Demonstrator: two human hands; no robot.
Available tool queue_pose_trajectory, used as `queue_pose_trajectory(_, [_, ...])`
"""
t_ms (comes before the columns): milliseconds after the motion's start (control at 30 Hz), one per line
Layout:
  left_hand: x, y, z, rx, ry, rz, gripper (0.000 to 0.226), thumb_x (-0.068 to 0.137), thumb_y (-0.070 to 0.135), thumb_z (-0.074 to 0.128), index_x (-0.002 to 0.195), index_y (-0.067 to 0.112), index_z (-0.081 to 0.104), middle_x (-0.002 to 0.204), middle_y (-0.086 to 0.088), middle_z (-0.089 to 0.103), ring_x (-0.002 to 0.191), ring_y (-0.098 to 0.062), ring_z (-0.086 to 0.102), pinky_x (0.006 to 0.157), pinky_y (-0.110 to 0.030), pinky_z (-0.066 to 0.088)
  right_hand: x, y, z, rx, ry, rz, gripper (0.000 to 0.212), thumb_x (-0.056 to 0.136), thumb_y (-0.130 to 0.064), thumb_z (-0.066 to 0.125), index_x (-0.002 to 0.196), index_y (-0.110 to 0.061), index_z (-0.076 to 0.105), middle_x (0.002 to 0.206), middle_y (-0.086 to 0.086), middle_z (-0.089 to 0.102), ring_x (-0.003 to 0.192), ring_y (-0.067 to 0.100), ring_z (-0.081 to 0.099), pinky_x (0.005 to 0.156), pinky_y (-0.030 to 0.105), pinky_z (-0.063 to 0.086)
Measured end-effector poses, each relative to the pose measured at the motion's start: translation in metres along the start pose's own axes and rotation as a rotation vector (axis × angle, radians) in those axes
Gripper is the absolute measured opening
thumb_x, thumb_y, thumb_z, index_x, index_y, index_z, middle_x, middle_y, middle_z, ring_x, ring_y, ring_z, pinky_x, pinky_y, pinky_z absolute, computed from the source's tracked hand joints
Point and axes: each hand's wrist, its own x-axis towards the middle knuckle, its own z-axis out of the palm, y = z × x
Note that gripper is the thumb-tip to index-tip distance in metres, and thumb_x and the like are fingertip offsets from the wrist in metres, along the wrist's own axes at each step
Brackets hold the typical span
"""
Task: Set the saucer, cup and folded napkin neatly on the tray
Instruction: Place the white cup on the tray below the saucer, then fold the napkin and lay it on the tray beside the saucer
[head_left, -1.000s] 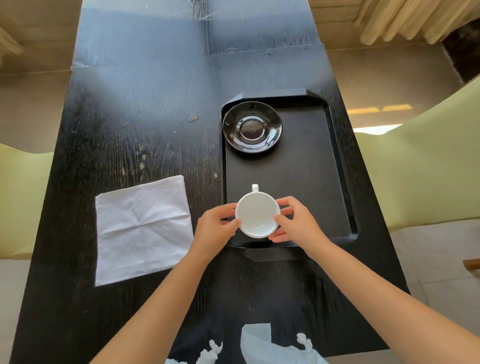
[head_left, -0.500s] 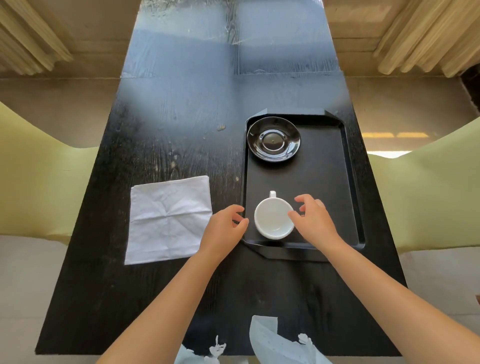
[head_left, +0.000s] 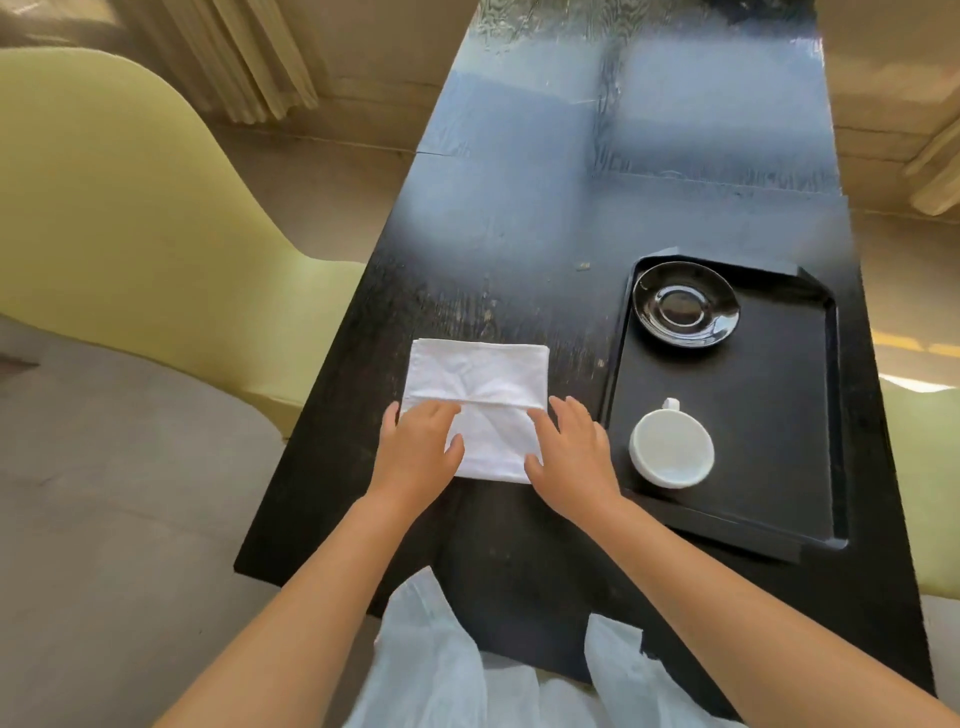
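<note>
Both hands have left the cup (head_left: 671, 448) for the napkin (head_left: 480, 400), left hand (head_left: 418, 454) and right hand (head_left: 571, 457) flat, folding limp light cloth best pinched at corners

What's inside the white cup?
The cup on the tray looks empty: only its white inside shows. Whatever is under the cup is covered.

Half-folded white napkin (head_left: 480, 395) beside tray (head_left: 779, 467)
</note>
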Motion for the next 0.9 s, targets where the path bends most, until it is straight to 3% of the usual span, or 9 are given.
queue_pose_trajectory(333, [-0.001,-0.075,0.032,0.118,-0.267,0.073,0.046,0.092,0.031,0.053,0.136,0.020,0.043,0.141,-0.001,0.047,0.132,-0.017,0.042,0.117,-0.045,0.016,0.009,-0.014,0.069,-0.182,-0.140,0.009,0.059,0.090,-0.018,0.051,0.143,-0.022,0.025,0.157,0.011,0.014,0.146,0.029,0.007,0.116,0.050,0.014])
queue_pose_trajectory(400, [0.000,-0.080,0.040,0.173,-0.313,0.148,0.046,0.092,0.031,0.053,0.135,0.020,0.042,0.142,-0.002,0.045,0.133,-0.019,0.039,0.117,-0.044,0.016,0.006,-0.009,0.074,-0.212,-0.131,0.017,0.056,0.088,-0.014,0.056,0.139,-0.019,0.034,0.154,0.013,0.023,0.143,0.030,0.017,0.114,0.049,0.021])
queue_pose_trajectory(467, [0.004,-0.089,0.050,0.209,-0.335,0.214,0.041,0.091,0.027,0.055,0.129,0.018,0.045,0.139,-0.004,0.045,0.130,-0.021,0.041,0.115,-0.043,0.022,0.007,-0.006,0.081,-0.232,-0.077,0.005,0.052,0.078,-0.007,0.068,0.127,-0.014,0.052,0.142,0.018,0.044,0.132,0.035,0.041,0.102,0.050,0.041])
queue_pose_trajectory(567, [0.010,-0.099,0.060,0.242,-0.289,0.306,0.030,0.078,0.011,0.068,0.106,0.012,0.058,0.112,-0.009,0.060,0.100,-0.026,0.058,0.092,-0.039,0.045,0.010,-0.002,0.085,-0.268,-0.009,-0.024,0.049,0.058,0.003,0.081,0.104,-0.008,0.066,0.114,0.021,0.065,0.102,0.039,0.063,0.070,0.044,0.057])
queue_pose_trajectory(667, [0.016,-0.107,0.064,0.269,-0.239,0.422,0.034,0.059,-0.002,0.077,0.089,0.006,0.063,0.086,-0.012,0.065,0.073,-0.027,0.062,0.062,-0.035,0.054,0.014,-0.001,0.083,-0.292,-0.004,-0.070,0.050,0.053,0.006,0.082,0.100,-0.004,0.067,0.106,0.022,0.067,0.094,0.040,0.064,0.060,0.043,0.057])
queue_pose_trajectory(800, [0.022,-0.112,0.061,0.254,-0.241,0.478,0.039,0.053,-0.005,0.080,0.087,0.003,0.064,0.085,-0.013,0.066,0.072,-0.027,0.064,0.056,-0.035,0.057,0.014,-0.002,0.084,-0.338,-0.040,-0.096,0.053,0.050,0.006,0.081,0.099,-0.003,0.064,0.106,0.021,0.066,0.092,0.039,0.064,0.056,0.040,0.056])
queue_pose_trajectory(900, [0.021,-0.114,0.059,0.211,-0.263,0.441,0.040,0.050,-0.009,0.080,0.085,0.003,0.063,0.084,-0.013,0.066,0.073,-0.027,0.064,0.053,-0.033,0.056,0.016,-0.003,0.085,-0.343,-0.014,-0.075,0.039,0.054,0.007,0.077,0.088,-0.005,0.062,0.097,0.017,0.066,0.086,0.036,0.062,0.054,0.039,0.053])
